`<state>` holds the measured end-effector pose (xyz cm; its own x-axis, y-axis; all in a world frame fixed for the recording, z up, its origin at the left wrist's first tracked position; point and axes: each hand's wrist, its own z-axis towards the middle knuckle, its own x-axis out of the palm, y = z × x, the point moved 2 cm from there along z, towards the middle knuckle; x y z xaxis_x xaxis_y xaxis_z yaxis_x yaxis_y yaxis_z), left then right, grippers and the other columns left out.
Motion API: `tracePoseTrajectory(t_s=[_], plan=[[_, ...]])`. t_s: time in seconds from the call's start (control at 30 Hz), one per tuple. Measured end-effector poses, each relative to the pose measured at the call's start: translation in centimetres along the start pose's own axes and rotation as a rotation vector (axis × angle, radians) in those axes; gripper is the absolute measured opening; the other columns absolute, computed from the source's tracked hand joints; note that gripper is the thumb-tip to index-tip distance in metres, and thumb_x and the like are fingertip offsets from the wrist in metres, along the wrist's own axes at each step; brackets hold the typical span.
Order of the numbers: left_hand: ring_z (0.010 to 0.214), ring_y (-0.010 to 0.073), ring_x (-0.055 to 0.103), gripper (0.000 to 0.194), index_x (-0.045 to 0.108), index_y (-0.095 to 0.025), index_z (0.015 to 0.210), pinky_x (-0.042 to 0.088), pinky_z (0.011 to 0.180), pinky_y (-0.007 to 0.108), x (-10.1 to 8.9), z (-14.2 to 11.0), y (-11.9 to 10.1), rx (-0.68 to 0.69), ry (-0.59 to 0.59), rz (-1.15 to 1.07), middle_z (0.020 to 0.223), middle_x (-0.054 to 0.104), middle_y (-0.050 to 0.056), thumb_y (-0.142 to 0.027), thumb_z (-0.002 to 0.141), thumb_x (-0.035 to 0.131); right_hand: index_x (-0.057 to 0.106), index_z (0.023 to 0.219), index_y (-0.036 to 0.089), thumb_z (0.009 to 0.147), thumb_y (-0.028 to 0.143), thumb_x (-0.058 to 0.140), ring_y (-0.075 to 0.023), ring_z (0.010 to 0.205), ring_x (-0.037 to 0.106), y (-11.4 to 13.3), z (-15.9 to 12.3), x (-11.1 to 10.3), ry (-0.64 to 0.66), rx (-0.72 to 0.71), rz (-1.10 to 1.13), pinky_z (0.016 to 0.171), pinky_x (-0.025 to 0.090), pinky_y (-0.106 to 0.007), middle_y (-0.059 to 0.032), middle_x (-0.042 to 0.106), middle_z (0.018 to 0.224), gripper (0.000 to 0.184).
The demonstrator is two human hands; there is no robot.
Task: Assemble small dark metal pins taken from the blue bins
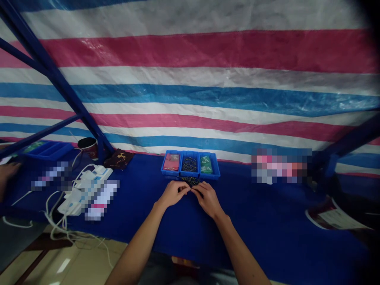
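Observation:
My left hand (173,193) and my right hand (208,199) meet over the blue table, each with thumb and fingers pinched together. Whatever is between the fingertips is too small to make out. Just beyond them lies a loose pile of dark, thin screw-like pieces (190,181). Behind that pile stand three joined blue bins. The left bin (170,173) has a pink packet inside, the middle bin (190,174) contains more of the dark pieces, and the right bin (210,175) has small pale pieces on something green.
On the left are a white power strip (99,172) with tangled cables, a brown packet (120,159), a dark cup (88,147) and a blue tray (50,150). Another person's hand (8,172) shows at the left edge. Striped sheeting (208,95) hangs behind; a cup-like container (335,215) is at right.

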<state>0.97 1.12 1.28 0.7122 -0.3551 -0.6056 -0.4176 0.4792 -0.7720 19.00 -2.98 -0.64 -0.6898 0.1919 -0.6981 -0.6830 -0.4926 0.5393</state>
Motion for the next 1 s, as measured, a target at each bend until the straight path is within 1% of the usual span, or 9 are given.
tracePoseTrajectory(t_s=[0.2, 0.43, 0.73, 1.0], plan=[[0.058, 0.0110, 0.054, 0.029, 0.070, -0.016, 0.079, 0.039, 0.061, 0.021, 0.15, 0.04, 0.22, 0.002, 0.005, 0.007, 0.069, 0.068, -0.001, -0.033, 0.097, 0.054, 0.071, 0.097, 0.023, 0.101, 0.026, 0.053, -0.0217, 0.083, 0.061, 0.12, 0.09, -0.16, -0.014, -0.008, -0.006, 0.080, 0.045, -0.037, -0.0049, 0.070, 0.087, 0.019], [0.059, 0.0119, 0.056, 0.033, 0.071, -0.016, 0.081, 0.040, 0.062, 0.021, 0.21, 0.01, 0.24, -0.014, 0.001, 0.002, 0.069, 0.069, 0.001, -0.037, 0.097, 0.053, 0.070, 0.097, 0.023, 0.100, 0.024, 0.054, -0.0215, 0.083, 0.060, -0.04, 0.04, -0.01, -0.006, 0.004, -0.010, 0.079, 0.044, -0.037, -0.0044, 0.069, 0.087, 0.017], [0.059, 0.0112, 0.056, 0.028, 0.071, -0.017, 0.082, 0.040, 0.061, 0.020, 0.14, 0.01, 0.19, -0.008, -0.002, 0.001, 0.069, 0.069, -0.001, -0.033, 0.096, 0.055, 0.070, 0.096, 0.023, 0.100, 0.024, 0.056, -0.0218, 0.084, 0.061, -0.22, -0.09, 0.11, -0.021, 0.012, -0.007, 0.083, 0.045, -0.039, -0.0042, 0.070, 0.089, 0.015], [0.059, 0.0111, 0.055, 0.028, 0.070, -0.017, 0.080, 0.040, 0.061, 0.020, 0.24, 0.05, 0.35, -0.006, 0.000, -0.006, 0.069, 0.068, -0.001, -0.034, 0.096, 0.055, 0.069, 0.098, 0.025, 0.098, 0.025, 0.058, -0.0222, 0.088, 0.063, -0.05, -0.14, -0.14, -0.081, 0.013, 0.119, 0.085, 0.051, -0.039, -0.0050, 0.069, 0.093, 0.011]])
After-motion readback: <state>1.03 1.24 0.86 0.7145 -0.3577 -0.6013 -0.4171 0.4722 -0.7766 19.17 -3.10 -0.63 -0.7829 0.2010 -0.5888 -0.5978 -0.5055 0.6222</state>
